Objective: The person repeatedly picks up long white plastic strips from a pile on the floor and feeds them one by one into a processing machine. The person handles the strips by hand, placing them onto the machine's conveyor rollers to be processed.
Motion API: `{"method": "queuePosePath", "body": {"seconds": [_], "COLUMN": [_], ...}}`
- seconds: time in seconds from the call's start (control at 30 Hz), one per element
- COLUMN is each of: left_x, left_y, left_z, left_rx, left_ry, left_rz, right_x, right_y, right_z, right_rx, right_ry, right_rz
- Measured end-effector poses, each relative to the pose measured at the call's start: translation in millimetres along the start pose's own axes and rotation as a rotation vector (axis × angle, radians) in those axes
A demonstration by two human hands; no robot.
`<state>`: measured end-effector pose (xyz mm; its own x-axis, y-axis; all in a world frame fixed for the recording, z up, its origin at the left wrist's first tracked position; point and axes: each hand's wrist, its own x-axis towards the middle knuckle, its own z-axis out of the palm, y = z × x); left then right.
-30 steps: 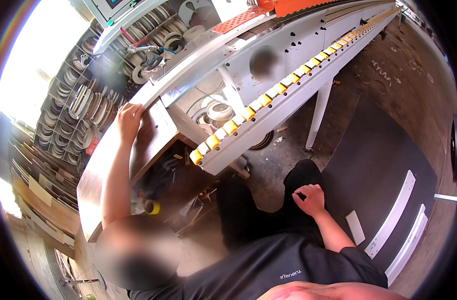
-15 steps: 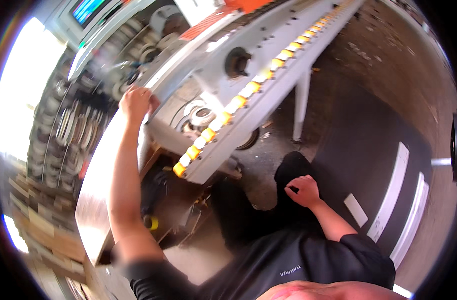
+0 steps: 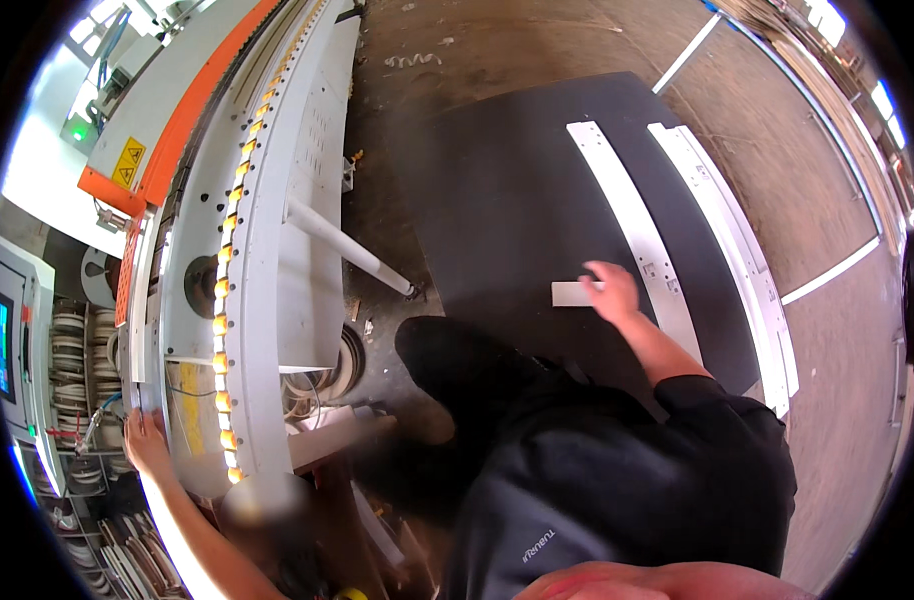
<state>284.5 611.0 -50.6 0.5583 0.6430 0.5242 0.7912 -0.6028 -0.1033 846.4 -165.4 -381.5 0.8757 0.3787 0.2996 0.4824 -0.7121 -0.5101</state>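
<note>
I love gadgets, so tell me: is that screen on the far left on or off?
On: the screen glows bright blue inside its dark frame.

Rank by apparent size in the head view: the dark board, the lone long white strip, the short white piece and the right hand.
1. Dark board
2. Lone long white strip
3. Right hand
4. Short white piece, as far as it shows

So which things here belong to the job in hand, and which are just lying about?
Likely in the job:
- short strip, at the right hand
- machine, at the left hand
- long strips

Likely just lying about:
- curled scrap
- floor coils
</note>
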Motion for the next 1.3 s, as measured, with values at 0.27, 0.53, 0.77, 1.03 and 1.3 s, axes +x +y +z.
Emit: {"method": "queuePosePath", "body": {"seconds": [0.27,0.53,0.77,1.03,1.3], "left_x": [-7,-11,-20,-13,-7], "left_y": [4,2,49,47,154], "left_z": [-5,-5,-24,-20,-76], "left_rx": [-0.013,-0.118,-0.134,-0.042,-0.161], "left_ry": [-0.020,-0.045,0.019,-0.052,0.225], "left_rz": [-0.041,-0.025,-0.043,-0.100,0.154], "right_x": [-104,-37,-79,-69,-16], "right_y": [136,214,193,170,52], "right_z": [-64,-88,-117,-112,-140], "right_rx": [-0.509,-0.258,-0.423,-0.271,0.002], "right_ry": [-0.257,-0.195,-0.148,0.367,0.431], "right_rz": [0.607,0.778,0.964,0.658,0.237]}}
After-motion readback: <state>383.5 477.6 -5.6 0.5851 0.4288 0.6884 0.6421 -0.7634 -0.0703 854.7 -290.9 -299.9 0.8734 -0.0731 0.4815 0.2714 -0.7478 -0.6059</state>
